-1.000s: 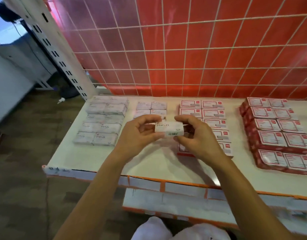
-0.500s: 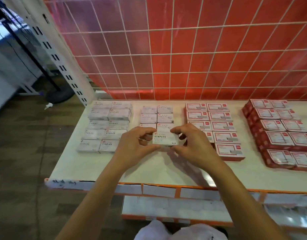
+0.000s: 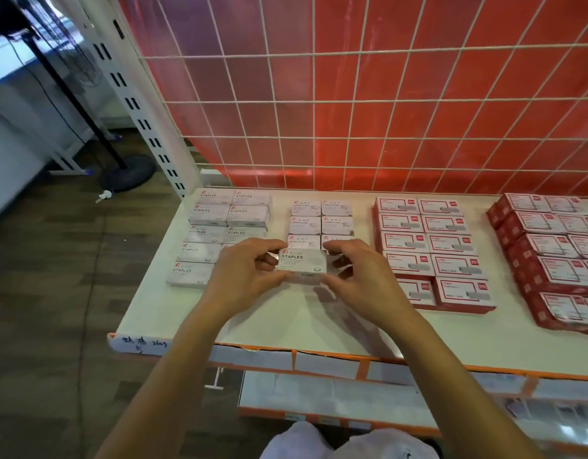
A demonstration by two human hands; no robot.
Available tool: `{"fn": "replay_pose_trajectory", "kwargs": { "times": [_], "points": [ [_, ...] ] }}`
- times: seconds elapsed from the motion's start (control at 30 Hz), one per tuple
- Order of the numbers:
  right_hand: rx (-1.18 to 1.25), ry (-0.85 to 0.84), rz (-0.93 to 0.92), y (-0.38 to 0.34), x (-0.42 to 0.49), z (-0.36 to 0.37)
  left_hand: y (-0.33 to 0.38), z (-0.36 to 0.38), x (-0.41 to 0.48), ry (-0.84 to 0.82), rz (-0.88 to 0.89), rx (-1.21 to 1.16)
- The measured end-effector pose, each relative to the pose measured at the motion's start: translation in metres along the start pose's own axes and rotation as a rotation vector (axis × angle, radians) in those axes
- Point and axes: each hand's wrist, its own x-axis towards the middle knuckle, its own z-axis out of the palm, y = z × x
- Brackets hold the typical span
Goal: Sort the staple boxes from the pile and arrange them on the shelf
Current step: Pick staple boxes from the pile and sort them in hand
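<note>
Red tiled wall (image 3: 385, 94) behind a white wire grid fills the background, above a white shelf (image 3: 286, 319) with an orange front edge. Four groups of small boxes lie in neat rows on the shelf. From the person's left: a white staples block (image 3: 216, 226), a smaller group marked paper clips (image 3: 321, 220), a block of red-edged boxes (image 3: 431, 246), and a red stack (image 3: 551, 253) at the far right.

Both arms reach in from below. The left hand (image 3: 243, 276) and right hand (image 3: 359, 279) pinch the two ends of one white box printed STAPLES (image 3: 302, 261), fingertips clasped on its short sides.

Compared with a second ago, this box has turned: then its barcoded side faced up, held higher; now its printed top faces the camera and it sits lower, just in front of the paper clip group and beside the staples block. Whether it rests on the shelf or hovers just above cannot be told.

Judging from this, the label has been checked, and the box probably belongs with the staples block to the left.
</note>
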Motion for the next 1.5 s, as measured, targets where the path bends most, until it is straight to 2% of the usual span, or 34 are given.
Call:
{"fn": "replay_pose_trajectory", "kwargs": {
  "times": [0.17, 0.37, 0.47, 0.6, 0.7, 0.9, 1.5],
  "points": [
    [-0.067, 0.001, -0.070, -0.015, 0.013, 0.013, -0.013, -0.021, -0.001, 0.028, -0.091, -0.105],
    [-0.183, -0.082, -0.110, -0.038, 0.041, 0.031, -0.019, -0.039, 0.000, 0.065, -0.098, -0.110],
    [-0.236, -0.095, -0.110, -0.045, 0.055, 0.040, -0.025, -0.045, 0.001, 0.082, -0.070, 0.008],
    [-0.348, -0.075, -0.086, -0.050, 0.071, 0.051, -0.043, -0.045, 0.003, 0.164, -0.036, 0.360],
    [-0.373, -0.064, -0.050, -0.053, 0.079, 0.058, -0.054, -0.042, 0.003, 0.204, -0.010, 0.450],
    [-0.384, -0.085, -0.011, -0.060, 0.087, 0.069, -0.067, -0.035, 0.006, 0.217, 0.004, 0.510],
    [-0.400, -0.086, -0.004, -0.067, 0.091, 0.075, -0.068, -0.036, 0.012, 0.207, -0.025, 0.494]
  ]
}}
